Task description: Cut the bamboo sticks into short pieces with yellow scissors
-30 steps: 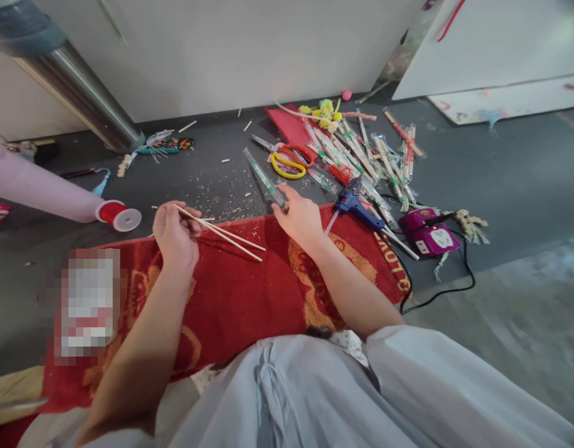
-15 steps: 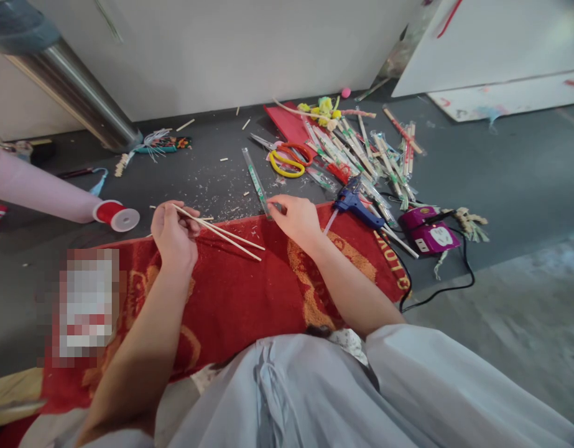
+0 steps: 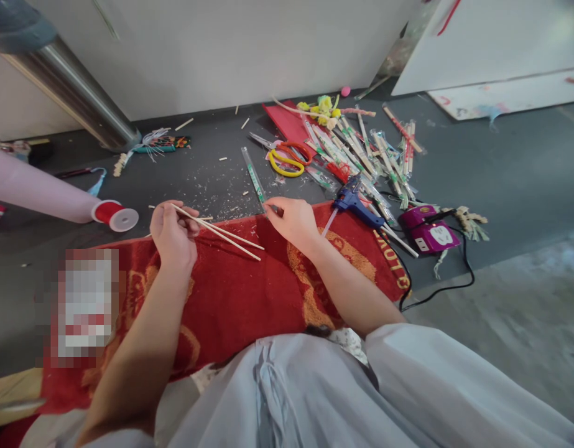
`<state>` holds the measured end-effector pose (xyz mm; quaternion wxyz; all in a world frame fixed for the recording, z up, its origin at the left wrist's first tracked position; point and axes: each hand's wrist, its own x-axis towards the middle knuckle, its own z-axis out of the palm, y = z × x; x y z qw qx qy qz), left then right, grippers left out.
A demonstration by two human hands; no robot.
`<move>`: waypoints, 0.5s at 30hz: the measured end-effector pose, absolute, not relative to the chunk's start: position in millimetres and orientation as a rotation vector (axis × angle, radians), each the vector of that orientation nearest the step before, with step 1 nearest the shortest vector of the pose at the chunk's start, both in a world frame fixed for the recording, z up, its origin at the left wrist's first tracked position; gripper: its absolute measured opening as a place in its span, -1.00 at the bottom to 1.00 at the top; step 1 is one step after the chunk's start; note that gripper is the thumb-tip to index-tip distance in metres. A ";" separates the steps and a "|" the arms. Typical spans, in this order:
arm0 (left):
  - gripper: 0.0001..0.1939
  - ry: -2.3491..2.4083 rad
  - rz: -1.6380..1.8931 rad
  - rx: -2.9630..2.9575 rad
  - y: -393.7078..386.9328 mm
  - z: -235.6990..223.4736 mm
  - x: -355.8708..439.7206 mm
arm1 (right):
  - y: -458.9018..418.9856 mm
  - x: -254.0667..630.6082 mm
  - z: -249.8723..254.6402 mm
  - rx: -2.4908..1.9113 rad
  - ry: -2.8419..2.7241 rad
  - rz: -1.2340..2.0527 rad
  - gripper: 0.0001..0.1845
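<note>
Thin pale wooden chopsticks (image 3: 235, 241) stick out of my left hand (image 3: 173, 233), which is closed around them above the red towel. Their free ends point right and down. My right hand (image 3: 292, 221) has its thumb and fingers pinched at the lower end of a clear plastic chopstick wrapper (image 3: 253, 175) with green print. The wrapper slants up and away across the dark table, and its lower tip is hidden by my fingers. Scissors (image 3: 289, 158) with one orange and one yellow handle lie just beyond my right hand.
A pile of wrapped chopsticks (image 3: 347, 146) lies behind a blue glue gun (image 3: 359, 205). To its right sits a purple power adapter (image 3: 426, 230) with a black cord. A red thread spool (image 3: 114, 215) lies left. Wood scraps dot the table; the red towel (image 3: 240, 292) covers its front.
My right hand has moved slightly left and down, its fingers closing from a looser spread onto the wrapper's end. The wrapper shifted a little left. My left hand stays nearly still with the chopsticks.
</note>
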<state>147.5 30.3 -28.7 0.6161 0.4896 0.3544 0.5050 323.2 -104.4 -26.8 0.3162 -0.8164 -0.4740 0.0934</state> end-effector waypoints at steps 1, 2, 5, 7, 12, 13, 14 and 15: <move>-0.83 0.816 1.164 1.123 30.3 -28.8 147.7 | -104.7 322.1 -25.6 -2.150 -1.241 0.244 -0.72; -0.84 0.816 1.167 1.118 30.2 -28.9 147.9 | -105.1 320.7 -24.1 -2.149 -1.234 0.243 -0.72; -0.84 0.815 1.182 1.107 30.1 -29.3 148.0 | -107.5 314.0 -19.0 -2.106 -1.250 0.268 -0.73; -0.83 0.814 1.194 1.106 29.6 -29.3 148.0 | -109.9 307.5 -15.7 -2.025 -1.321 0.306 -0.73; -0.82 0.831 1.230 1.077 26.1 -25.8 149.8 | -115.2 290.2 -11.3 -1.876 -1.591 0.367 -0.65; -0.82 0.834 1.243 1.067 25.2 -24.7 150.5 | -115.6 287.7 -11.3 -1.869 -1.638 0.354 -0.63; -0.81 0.837 1.255 1.052 24.5 -23.6 151.3 | -115.8 285.8 -11.7 -1.866 -1.678 0.333 -0.62; -0.79 0.843 1.263 1.032 23.9 -22.5 152.2 | -115.9 284.3 -12.3 -1.866 -1.708 0.311 -0.60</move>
